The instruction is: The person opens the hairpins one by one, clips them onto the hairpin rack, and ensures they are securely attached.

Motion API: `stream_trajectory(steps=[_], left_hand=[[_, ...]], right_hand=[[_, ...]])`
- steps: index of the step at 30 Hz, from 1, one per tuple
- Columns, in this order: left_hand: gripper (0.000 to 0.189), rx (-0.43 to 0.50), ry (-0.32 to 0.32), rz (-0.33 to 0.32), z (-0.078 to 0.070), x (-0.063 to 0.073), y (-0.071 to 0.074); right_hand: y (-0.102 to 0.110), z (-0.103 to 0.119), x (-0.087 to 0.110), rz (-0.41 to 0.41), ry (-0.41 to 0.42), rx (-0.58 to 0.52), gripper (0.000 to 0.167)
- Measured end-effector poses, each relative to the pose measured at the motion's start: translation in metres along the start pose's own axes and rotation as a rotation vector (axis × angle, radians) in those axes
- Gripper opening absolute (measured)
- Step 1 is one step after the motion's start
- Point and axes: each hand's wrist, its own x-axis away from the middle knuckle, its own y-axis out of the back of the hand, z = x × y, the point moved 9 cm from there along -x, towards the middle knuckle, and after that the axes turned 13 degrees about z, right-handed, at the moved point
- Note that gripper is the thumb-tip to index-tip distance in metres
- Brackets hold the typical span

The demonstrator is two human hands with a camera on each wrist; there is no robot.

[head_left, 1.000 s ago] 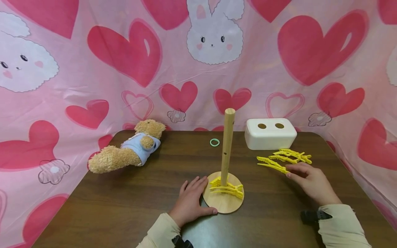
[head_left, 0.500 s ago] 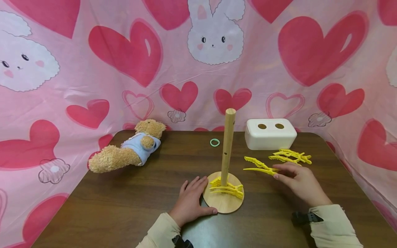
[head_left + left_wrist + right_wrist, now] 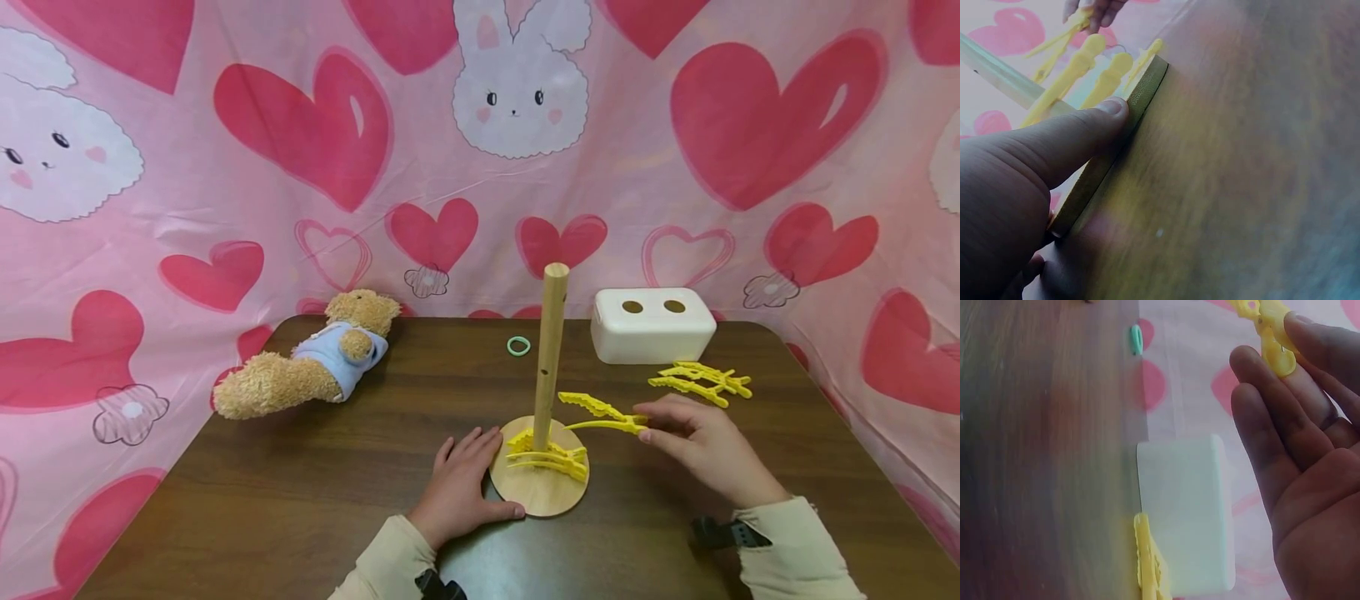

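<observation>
On the wooden base [image 3: 542, 502], left hand [image 3: 465, 492]: fingers lay extended and slightly spread along the left rim; the thumb reached straight across to the near rim and pressed on it. Nothing was clasped in the palm.
To the right of the base, right hand [image 3: 701, 446]: thumb and forefinger pinched one yellow clip [image 3: 600, 410] by its handle end. The right wrist view showed other fingers extended, with a slight bend.
Held clip: it pointed left towards the post, its two prongs parted, the toothed one above the smooth one. The prong tips stood close to the right side of the base; contact could not be determined.
Wooden post [image 3: 552, 350]: upright on the base.
Clips at the post foot [image 3: 558, 464]: yellow, lying low against or just beside the post. Their exact number, and any grip on the post, could not be established.
Spare clips [image 3: 697, 383]: yellow, grouped on the far right of the table [image 3: 300, 500], just in front of the white box [image 3: 652, 340].
White box: two round holes in its top.
Green ring [image 3: 518, 346]: flat on the far side, left of the box.
Teddy bear [image 3: 341, 354]: lying at far left, in a pale blue top.
</observation>
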Motion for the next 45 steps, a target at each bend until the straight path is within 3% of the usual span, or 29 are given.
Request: stream_trajectory(steps=[13, 23, 33, 41, 45], left_hand=[[0.109, 0.003, 0.028, 0.024, 0.003, -0.001, -0.002], [0.108, 0.003, 0.025, 0.02, 0.003, -0.001, -0.002], [0.107, -0.001, 0.019, 0.01, 0.004, -0.002, -0.002], [0.107, -0.007, 0.011, 0.01, 0.003, -0.002, -0.003], [0.107, -0.012, 0.011, 0.009, 0.002, -0.001, -0.002]], right_hand=[[-0.02, 0.021, -0.005, 0.06, 0.087, -0.053, 0.025], [-0.036, 0.027, -0.009, 0.144, 0.055, -0.146, 0.028], [-0.042, 0.03, -0.011, 0.12, 0.068, -0.147, 0.026], [-0.046, 0.04, -0.011, 0.076, 0.145, -0.08, 0.024], [-0.05, 0.043, -0.012, 0.072, 0.134, -0.049, 0.024]])
